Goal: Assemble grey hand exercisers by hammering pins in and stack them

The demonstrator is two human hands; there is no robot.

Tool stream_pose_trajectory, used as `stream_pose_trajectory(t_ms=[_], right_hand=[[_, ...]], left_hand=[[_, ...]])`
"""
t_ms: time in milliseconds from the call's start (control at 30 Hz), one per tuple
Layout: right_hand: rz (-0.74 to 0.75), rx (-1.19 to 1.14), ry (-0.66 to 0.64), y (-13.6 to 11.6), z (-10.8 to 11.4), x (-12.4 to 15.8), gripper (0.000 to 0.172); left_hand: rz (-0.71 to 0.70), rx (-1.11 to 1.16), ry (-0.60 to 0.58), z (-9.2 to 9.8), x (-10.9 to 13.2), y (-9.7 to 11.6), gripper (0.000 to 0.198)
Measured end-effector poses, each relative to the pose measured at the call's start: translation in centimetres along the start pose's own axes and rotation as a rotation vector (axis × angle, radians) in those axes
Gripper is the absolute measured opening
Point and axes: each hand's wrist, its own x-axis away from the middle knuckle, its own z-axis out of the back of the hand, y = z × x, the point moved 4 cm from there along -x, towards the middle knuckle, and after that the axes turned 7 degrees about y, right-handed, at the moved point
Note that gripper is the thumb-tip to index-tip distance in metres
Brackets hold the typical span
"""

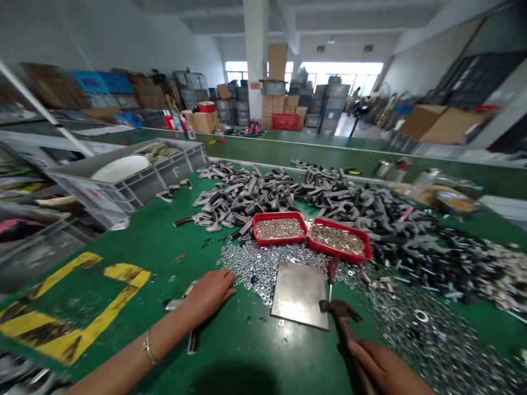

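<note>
My right hand (381, 365) is wrapped round the wooden handle of a hammer (341, 314), whose dark head hovers at the near right corner of a square metal plate (300, 293) on the green table. My left hand (209, 292) lies palm down, fingers together and stretched, at the edge of a spread of silver washers (251, 263). A small metal part (175, 303) sits just under its wrist. A red-handled screwdriver (331, 274) lies beside the plate.
Two red trays (280, 227) (341, 238) of small metal pieces stand behind the plate. Heaps of grey and black plastic handles (247, 195) fill the table beyond. A grey crate (135, 175) stands at left, yellow tape marks (82, 307) near left.
</note>
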Motion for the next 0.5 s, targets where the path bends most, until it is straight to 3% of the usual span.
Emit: stream_pose_trajectory(t_ms=[100, 200, 367, 500], right_hand=[[0.086, 0.236, 0.255, -0.9, 4.6, -3.8, 0.035], [0.116, 0.261, 0.458, -1.0, 7.9, -7.6, 0.025], [0.086, 0.111, 0.455, -0.3, 9.4, -12.0, 0.014], [0.031, -0.127, 0.392, 1.2, 11.3, -12.2, 0.030]], left_hand=[[-0.007, -0.038, -0.029, -2.0, -1.8, 1.5, 0.021], [-0.014, -0.023, -0.035, -2.4, -2.2, 1.4, 0.026], [0.063, 0.203, 0.017, -1.2, -1.6, 0.8, 0.032], [0.176, 0.533, 0.182, 0.4, -1.0, 0.9, 0.031]])
